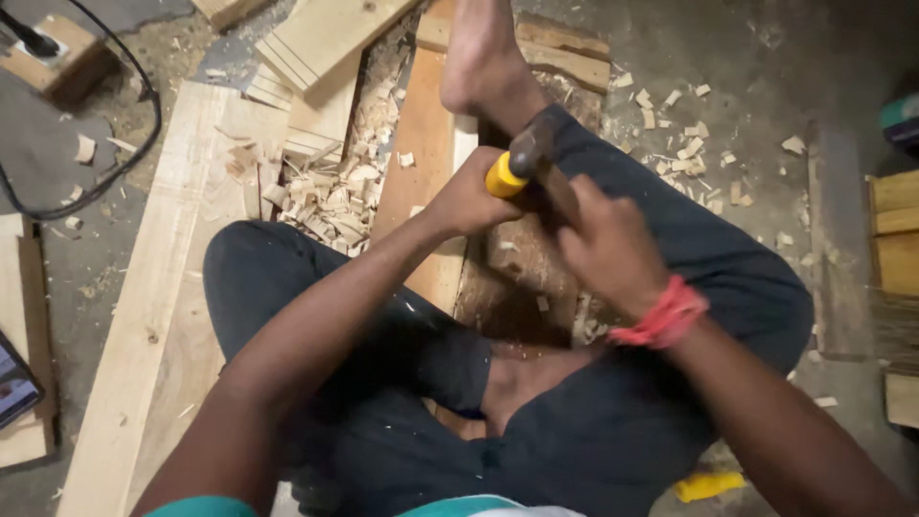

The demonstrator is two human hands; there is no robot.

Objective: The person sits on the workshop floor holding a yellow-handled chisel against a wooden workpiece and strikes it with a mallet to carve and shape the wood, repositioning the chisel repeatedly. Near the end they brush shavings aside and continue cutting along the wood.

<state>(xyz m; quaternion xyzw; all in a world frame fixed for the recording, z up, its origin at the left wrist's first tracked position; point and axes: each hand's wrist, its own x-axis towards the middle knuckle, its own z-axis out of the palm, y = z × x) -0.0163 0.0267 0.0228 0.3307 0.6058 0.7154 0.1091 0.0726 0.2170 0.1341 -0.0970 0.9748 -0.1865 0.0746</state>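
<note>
My left hand (pixel 467 203) is closed around a chisel with a yellow handle (pixel 503 178), held over a dark worn board (pixel 522 278) between my legs. My right hand (pixel 605 251), with a red thread band (pixel 663 316) at the wrist, grips the wooden handle of a hammer (pixel 558 190). The hammer's dark metal head (pixel 528 144) sits right at the top of the chisel handle, blurred. My bare foot (pixel 479 57) rests on a reddish plank (pixel 421 144) ahead. The chisel's blade is hidden by my hand.
A heap of wood chips (pixel 335 196) lies left of the plank, beside a long pale board (pixel 158 316). Cut boards (pixel 321 38) are stacked at the top. A black cable (pixel 144 134) loops at left. Timber blocks (pixel 895 239) stand at right. A yellow object (pixel 708 485) lies near my hip.
</note>
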